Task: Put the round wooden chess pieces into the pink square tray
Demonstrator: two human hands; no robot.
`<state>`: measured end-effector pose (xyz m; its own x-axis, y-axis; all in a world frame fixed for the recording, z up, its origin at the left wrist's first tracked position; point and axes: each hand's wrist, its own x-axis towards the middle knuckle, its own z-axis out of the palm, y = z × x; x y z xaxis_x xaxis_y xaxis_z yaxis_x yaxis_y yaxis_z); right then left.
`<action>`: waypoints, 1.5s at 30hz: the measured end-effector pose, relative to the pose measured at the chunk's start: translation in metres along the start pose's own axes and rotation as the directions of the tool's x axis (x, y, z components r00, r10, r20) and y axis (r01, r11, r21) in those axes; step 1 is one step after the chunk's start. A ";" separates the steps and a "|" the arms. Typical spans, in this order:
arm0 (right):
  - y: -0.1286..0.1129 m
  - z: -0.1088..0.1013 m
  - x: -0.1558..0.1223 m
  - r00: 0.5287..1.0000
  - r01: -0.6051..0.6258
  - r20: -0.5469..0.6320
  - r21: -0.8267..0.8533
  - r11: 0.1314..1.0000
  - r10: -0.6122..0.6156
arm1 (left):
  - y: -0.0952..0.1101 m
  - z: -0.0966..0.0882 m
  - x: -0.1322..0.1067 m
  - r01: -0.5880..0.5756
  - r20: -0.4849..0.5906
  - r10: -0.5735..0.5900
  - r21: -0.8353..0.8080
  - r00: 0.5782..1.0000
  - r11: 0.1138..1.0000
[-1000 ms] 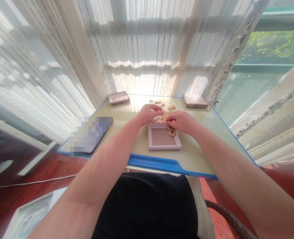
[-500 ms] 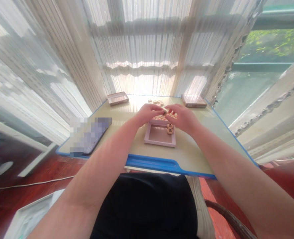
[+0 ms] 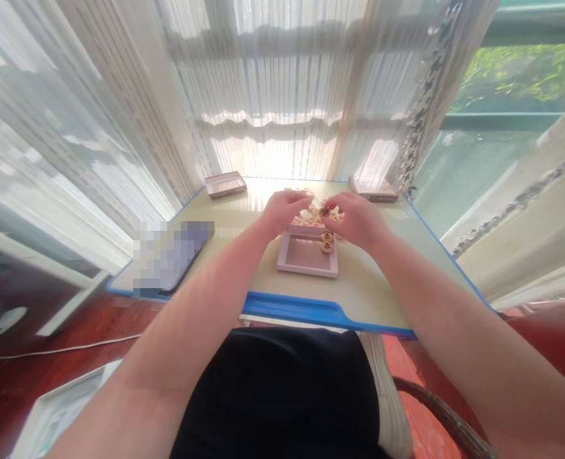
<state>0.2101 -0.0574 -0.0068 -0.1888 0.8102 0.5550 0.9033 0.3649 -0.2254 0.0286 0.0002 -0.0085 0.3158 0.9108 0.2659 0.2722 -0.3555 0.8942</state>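
My right hand (image 3: 353, 218) pinches a Chinese chess piece (image 3: 325, 211) with dark markings between thumb and fingertips. It hovers over an open box (image 3: 306, 227) filled with a heap of similar pieces. My left hand (image 3: 285, 210) is on the other side of the heap, its thumb and fingers reaching towards the right hand with a gap between the two. I see nothing in the left hand. Nearer to me lies a shallow pinkish tray (image 3: 306, 273). Two round pieces (image 3: 327, 242) with dark characters sit in its right far corner, one behind the other.
Several loose pieces (image 3: 301, 191) lie beyond the heap. An open shallow box (image 3: 225, 185) stands at the far left, another box (image 3: 374, 189) at the far right. A partly pixelated dark flat object (image 3: 181, 258) lies on the left. The table has a blue raised edge (image 3: 292, 307).
My hands have moved apart a little. The left fingers have drawn away from the piece, which has shifted slightly right in my right hand. The two pieces in the tray stay put.
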 end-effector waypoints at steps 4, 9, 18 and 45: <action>0.003 -0.008 0.002 0.993 -0.028 0.116 -0.045 0.999 0.034 | -0.006 -0.008 0.002 -0.050 -0.028 0.058 0.230 0.998 0.972; -0.005 -0.023 0.003 0.956 0.032 0.292 -0.036 0.999 -0.020 | -0.005 -0.014 -0.004 -0.210 0.158 0.143 0.595 0.977 0.776; -0.013 -0.025 0.002 0.887 0.009 0.460 -0.125 0.992 0.050 | 0.000 -0.012 -0.007 -0.296 0.250 0.173 0.630 0.953 0.718; -0.006 -0.019 0.001 0.893 -0.024 0.447 -0.072 0.997 0.054 | -0.004 -0.011 -0.006 -0.319 0.274 0.184 0.621 0.944 0.716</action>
<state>0.2115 -0.0678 0.0099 -0.2921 0.9481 0.1253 0.9330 0.3113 -0.1803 0.0156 -0.0013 -0.0095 0.5972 0.7370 0.3164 0.6585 -0.6758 0.3312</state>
